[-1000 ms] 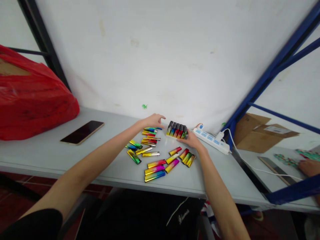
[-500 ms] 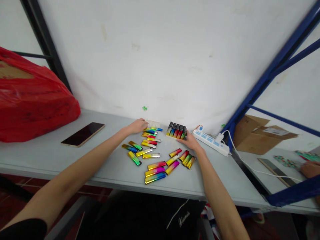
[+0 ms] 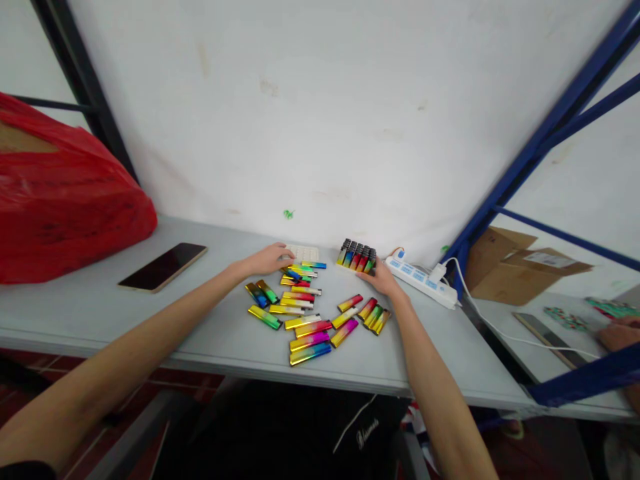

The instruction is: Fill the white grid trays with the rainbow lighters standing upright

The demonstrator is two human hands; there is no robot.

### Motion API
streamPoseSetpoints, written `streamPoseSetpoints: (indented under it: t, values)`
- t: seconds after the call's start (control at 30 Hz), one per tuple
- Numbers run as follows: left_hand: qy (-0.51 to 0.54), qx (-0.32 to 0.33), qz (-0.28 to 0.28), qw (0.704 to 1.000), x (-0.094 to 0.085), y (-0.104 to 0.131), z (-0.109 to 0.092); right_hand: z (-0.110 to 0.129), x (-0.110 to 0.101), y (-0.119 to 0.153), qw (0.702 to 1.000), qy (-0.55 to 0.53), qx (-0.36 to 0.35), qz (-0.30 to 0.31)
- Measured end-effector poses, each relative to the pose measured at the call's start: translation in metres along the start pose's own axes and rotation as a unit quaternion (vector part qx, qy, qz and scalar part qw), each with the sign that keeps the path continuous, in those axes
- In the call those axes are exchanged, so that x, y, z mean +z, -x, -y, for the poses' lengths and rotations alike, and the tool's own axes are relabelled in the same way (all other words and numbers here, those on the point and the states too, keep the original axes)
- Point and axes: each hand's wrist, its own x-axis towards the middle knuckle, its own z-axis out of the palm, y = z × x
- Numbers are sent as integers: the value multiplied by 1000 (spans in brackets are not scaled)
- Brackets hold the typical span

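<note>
Many shiny multicoloured lighters [image 3: 310, 342] lie loose on the grey table [image 3: 225, 340], some side by side. At the back, a block of upright lighters with black tops [image 3: 356, 257] sits in a pale tray, and my right hand [image 3: 383, 277] grips its right side. My left hand [image 3: 273, 259] is at the left edge of a white tray with a grid of holes [image 3: 306, 253]. Its fingers bend over the nearest lighters, and whether they pinch anything is too small to tell.
A phone [image 3: 163, 267] and a red plastic bag [image 3: 70, 200] are on the left. A white power strip [image 3: 423, 281] lies right of the tray. Beyond the blue frame [image 3: 520, 167] are a cardboard box [image 3: 515, 270] and another person's hand [image 3: 620, 333].
My left hand has drawn slightly back from the white tray. Lighters below it have shifted towards the table's front. The filled block has moved slightly right and tilted, with my right hand still on it.
</note>
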Motion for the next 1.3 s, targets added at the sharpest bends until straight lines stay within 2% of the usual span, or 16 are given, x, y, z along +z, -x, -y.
streamPoseSetpoints:
  t: [0.23, 0.33, 0.43, 0.5, 0.53, 0.63, 0.73, 0.83, 0.93, 1.0, 1.3]
  values:
    - [12, 0, 1, 1000, 2, 4, -14, 0, 0, 1, 1000, 13, 4, -2]
    - [23, -5, -9, 1000, 4, 5, -17, 7, -8, 6, 995, 72, 70, -25]
    - [37, -16, -21, 999, 5, 8, -17, 25, -26, 10, 980, 142, 135, -35]
    - [44, -20, -27, 998, 7, 9, -15, 50, -40, 12, 979, 149, 140, -16]
    - [48, -20, -27, 998, 7, 9, -15, 67, -45, 13, 984, 133, 118, -7]
    - [58, -10, -25, 998, 11, 8, -13, 128, -48, 22, 998, 7, -18, 59]
    - [58, -2, -27, 998, 13, 6, -10, 188, -37, 49, 977, -47, -134, 158]
    - [49, 1, -18, 999, 13, 5, -7, 224, -21, 87, 943, -4, -206, 261]
    - [52, -1, -4, 999, 10, 4, -2, 232, -9, 120, 926, 55, -242, 285]
    - [57, -5, 1, 998, 8, 3, 0, 229, -4, 133, 928, 68, -240, 276]
    - [58, 10, -25, 998, 7, 2, 6, 215, 10, 147, 941, 98, -264, 188]
